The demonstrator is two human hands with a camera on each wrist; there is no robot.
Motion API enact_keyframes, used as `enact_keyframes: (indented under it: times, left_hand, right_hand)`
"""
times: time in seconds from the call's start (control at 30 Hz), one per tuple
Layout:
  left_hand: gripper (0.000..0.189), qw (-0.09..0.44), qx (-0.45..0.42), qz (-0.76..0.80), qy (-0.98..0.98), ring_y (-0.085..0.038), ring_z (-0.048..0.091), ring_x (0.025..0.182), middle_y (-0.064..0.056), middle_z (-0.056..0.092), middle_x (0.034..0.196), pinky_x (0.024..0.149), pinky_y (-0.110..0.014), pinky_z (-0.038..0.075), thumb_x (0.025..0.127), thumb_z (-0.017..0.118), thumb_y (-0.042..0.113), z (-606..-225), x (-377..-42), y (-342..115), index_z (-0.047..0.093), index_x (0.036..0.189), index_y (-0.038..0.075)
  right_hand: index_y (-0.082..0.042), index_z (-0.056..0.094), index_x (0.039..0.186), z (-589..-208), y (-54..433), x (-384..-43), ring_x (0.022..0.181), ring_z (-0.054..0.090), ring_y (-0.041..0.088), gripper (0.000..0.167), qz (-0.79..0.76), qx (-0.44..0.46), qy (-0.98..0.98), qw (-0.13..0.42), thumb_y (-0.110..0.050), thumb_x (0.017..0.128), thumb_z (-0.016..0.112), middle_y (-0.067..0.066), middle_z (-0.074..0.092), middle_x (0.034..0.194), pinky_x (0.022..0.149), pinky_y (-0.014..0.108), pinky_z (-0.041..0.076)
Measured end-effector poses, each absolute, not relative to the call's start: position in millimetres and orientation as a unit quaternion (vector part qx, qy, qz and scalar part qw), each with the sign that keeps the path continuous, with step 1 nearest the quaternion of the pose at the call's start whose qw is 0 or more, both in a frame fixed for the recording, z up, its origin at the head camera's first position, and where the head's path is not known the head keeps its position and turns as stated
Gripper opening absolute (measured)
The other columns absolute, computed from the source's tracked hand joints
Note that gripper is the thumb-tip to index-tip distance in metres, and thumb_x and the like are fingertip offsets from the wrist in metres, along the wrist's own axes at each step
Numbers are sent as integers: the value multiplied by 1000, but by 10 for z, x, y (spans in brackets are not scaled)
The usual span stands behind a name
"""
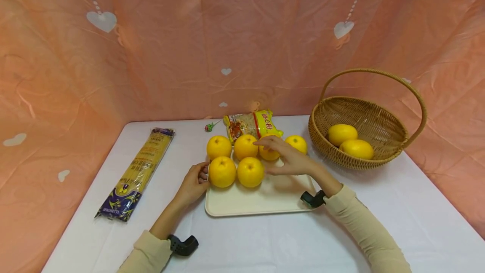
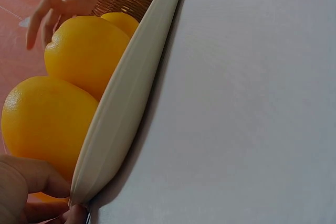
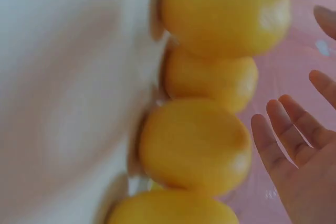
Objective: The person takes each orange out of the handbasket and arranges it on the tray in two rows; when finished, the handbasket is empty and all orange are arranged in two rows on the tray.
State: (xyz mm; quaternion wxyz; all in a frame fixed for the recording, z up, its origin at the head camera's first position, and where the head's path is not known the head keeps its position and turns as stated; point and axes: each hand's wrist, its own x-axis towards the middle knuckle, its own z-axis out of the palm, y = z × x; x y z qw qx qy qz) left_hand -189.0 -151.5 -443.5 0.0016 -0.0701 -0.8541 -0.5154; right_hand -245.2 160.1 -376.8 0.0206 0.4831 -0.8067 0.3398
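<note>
A cream rectangular tray [image 1: 261,202] lies on the table with several oranges on it. Two of them, a left orange [image 1: 222,172] and a right orange [image 1: 250,172], stand in front of a back row. My left hand [image 1: 192,185] is at the tray's left side, pinching its rim [image 2: 86,174] between thumb and fingers, close beside the left front orange. Over the tray's right part hovers my right hand [image 1: 286,157], fingers spread and holding nothing. It partly covers a back-row orange [image 1: 269,153] in the head view. Another orange [image 1: 297,143] shows behind that hand.
A wicker basket [image 1: 360,104] with a tall handle stands at the back right, holding two yellow lemon-like fruits [image 1: 356,149]. Behind the oranges lies a yellow food packet [image 1: 246,124], with a small wrapped lollipop [image 1: 209,127] to its left. A spaghetti pack [image 1: 138,172] lies at the left.
</note>
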Motion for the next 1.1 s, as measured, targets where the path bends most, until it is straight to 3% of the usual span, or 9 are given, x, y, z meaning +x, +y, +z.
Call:
enact_keyframes:
  times: [0.2,0.37,0.6,0.73,0.93,1.1]
  left_hand:
    - [60,0,-69,-513,-856,-24,47,89,-19,46,107,71,-20,43,74,56,-12,-4441,-1898,-1507,40,132,-12]
    - [60,4,-69,-512,-856,-24,47,89,-18,46,107,71,-20,43,74,56,-12,-4452,-1902,-1499,40,132,-11]
    - [59,0,-71,-514,-855,-24,47,89,-19,45,108,71,-20,43,74,56,-12,-4446,-1901,-1499,40,132,-11]
    - [60,-1,-64,-513,-856,-24,46,90,-19,46,109,72,-21,43,75,56,-12,-4431,-1905,-1497,40,132,-11]
    - [60,-4,-59,-505,-861,-24,46,90,-18,46,110,73,-24,43,76,56,-11,-4408,-1898,-1498,40,133,-10]
    - [60,-2,-63,-508,-859,-24,47,90,-18,46,108,72,-22,44,75,56,-12,-4425,-1891,-1506,40,132,-10]
  right_hand:
    - [-1,48,128,-3598,1789,-2406,106,51,32,59,386,462,-795,78,-1,75,74,17,51,125,87,46,46]
    - [5,54,119,-3391,1953,-2264,103,53,18,47,390,419,-810,128,10,75,69,17,56,116,86,43,47]
    - [4,60,112,-3206,2317,-2250,101,50,5,40,382,382,-821,184,15,74,67,15,58,109,88,19,43]
    - [-2,62,114,-3081,2575,-2357,97,54,13,35,339,325,-867,166,2,80,68,9,60,109,85,20,44]
    - [-4,60,118,-2768,2841,-2492,97,55,24,34,286,232,-927,75,-17,87,64,13,61,112,79,24,45]
    - [3,55,122,-2676,3020,-2686,103,55,33,41,264,201,-943,3,-22,89,61,22,59,116,87,43,46]
